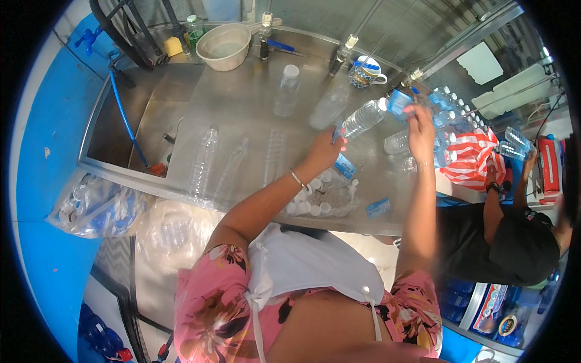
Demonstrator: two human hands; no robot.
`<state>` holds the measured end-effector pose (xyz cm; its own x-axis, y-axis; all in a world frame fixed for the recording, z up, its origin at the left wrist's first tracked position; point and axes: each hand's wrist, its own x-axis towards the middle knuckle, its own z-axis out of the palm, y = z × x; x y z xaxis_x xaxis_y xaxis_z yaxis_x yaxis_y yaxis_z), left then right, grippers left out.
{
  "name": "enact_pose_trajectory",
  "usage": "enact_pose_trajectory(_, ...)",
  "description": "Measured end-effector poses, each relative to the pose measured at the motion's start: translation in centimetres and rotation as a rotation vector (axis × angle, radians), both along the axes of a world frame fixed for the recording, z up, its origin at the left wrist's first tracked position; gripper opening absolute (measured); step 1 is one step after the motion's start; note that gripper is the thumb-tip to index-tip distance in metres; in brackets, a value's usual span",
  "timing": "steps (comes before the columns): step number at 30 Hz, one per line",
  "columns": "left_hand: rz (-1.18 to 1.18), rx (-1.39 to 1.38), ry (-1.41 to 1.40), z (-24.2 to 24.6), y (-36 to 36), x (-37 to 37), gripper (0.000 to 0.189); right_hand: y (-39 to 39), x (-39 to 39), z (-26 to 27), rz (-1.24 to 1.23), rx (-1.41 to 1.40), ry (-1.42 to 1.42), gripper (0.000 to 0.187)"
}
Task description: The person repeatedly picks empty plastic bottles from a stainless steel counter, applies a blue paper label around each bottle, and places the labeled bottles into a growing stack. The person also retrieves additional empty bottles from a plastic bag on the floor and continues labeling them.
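Note:
My left hand [327, 147] grips the lower end of a clear plastic water bottle [364, 117] with a white cap. The bottle tilts up to the right, and a bit of blue shows by my fingers. Just right of the cap, my right hand [420, 119] pinches a blue label [399, 103], slightly blurred. Below my left hand, another blue label [346, 166] rests by a clear plastic bag of white caps [317, 199]. One more label [378, 208] lies near the counter's front edge. A capped bottle [287, 90] stands farther back, beside a blurred clear bottle [329, 109].
Clear bottles [205, 154] lie on the steel counter [245, 118]. A sink [150, 118] with a blue hose is left; a basin [224, 47] and mug [366, 72] stand behind. Rightward are several filled bottles [442, 118], a striped bag [470, 159] and another person [494, 245] holding bottles.

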<state>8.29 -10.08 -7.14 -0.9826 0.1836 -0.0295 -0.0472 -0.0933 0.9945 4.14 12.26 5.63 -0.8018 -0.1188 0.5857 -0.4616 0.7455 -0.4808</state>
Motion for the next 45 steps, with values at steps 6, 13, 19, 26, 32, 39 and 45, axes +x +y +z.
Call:
enact_pose_trajectory(6,-0.083,0.472,-0.267,1.3,-0.9,0.4,0.031,-3.5,-2.7,0.0,-0.047,0.334,-0.225,0.013)
enact_pose_trajectory(13,0.032,0.355,-0.117,2.7,-3.8,1.3,0.034,-8.1,3.1,-0.1,-0.192,0.189,0.176,0.02)
enact_pose_trajectory(19,0.139,-0.29,0.058,4.6,-8.1,1.3,0.05,-14.8,3.1,-3.5,0.245,-0.668,-0.804,0.019)
enact_pose_trajectory(26,0.674,-0.593,0.731,6.5,-14.2,-3.3,0.079,-20.4,-2.8,0.8,0.341,-0.059,0.134,0.012)
enact_pose_trajectory(32,0.325,-0.411,0.52,5.8,-14.6,-7.4,0.087,-23.6,-3.4,1.4,0.258,0.609,-0.285,0.023)
enact_pose_trajectory(39,0.34,-0.418,0.459,1.1,-15.2,-7.1,0.093,-23.3,-3.7,-2.3,0.298,0.05,0.063,0.046)
enact_pose_trajectory(45,0.333,-0.401,0.463,0.5,-15.5,-7.0,0.099,-24.6,-4.4,-3.8,0.293,-0.014,0.067,0.041)
